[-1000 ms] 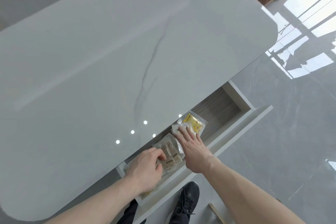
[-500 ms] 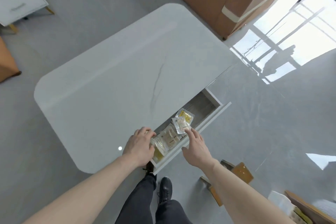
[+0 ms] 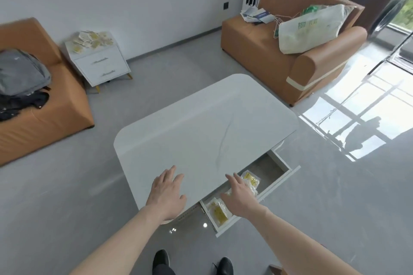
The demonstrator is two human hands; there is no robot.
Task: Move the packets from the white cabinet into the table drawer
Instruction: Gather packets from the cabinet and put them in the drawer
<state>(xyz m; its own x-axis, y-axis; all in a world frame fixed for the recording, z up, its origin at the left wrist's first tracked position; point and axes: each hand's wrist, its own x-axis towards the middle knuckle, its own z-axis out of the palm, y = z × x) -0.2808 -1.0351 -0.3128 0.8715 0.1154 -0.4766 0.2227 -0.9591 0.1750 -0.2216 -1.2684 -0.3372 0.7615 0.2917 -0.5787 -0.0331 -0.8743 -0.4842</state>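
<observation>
Some packets (image 3: pixel 218 212) already lie in the table drawer (image 3: pixel 278 182), which is pulled out from under the white table (image 3: pixel 201 131). One bunch sits at the near end of the drawer. Another packet with a yellow middle (image 3: pixel 251 179) sits further along, near the far end, which is bare wood. So part of the job looks done.

But a lot is left. Far across the room stands the white cabinet (image 3: pixel 101 62), against the wall. Its top is covered with a pile of more packets (image 3: pixel 91 40), white and yellow ones. Those all need to be carried over to the drawer, so I think the job is maybe not even half done. The next step is likely a walk to the cabinet to fetch more.

The left hand (image 3: pixel 166 194) is wide, with the fingers straight and a bit spread. It holds nothing. It is over the near edge of the table top, and I cannot tell if it touches the top or floats just above.

The right hand (image 3: pixel 240 196) is wide too, fingers straight, and it holds nothing. It is over the open drawer, between the two lots of packets. I cannot tell if it touches them.

Around the table there is a brown sofa (image 3: pixel 290 56) with a big white bag (image 3: pixel 310 29) on it, and another brown seat (image 3: pixel 40 114) with a grey backpack (image 3: pixel 21 73) beside the cabinet. The floor is grey and shiny, and two dark shoes (image 3: pixel 161 261) show at the bottom
</observation>
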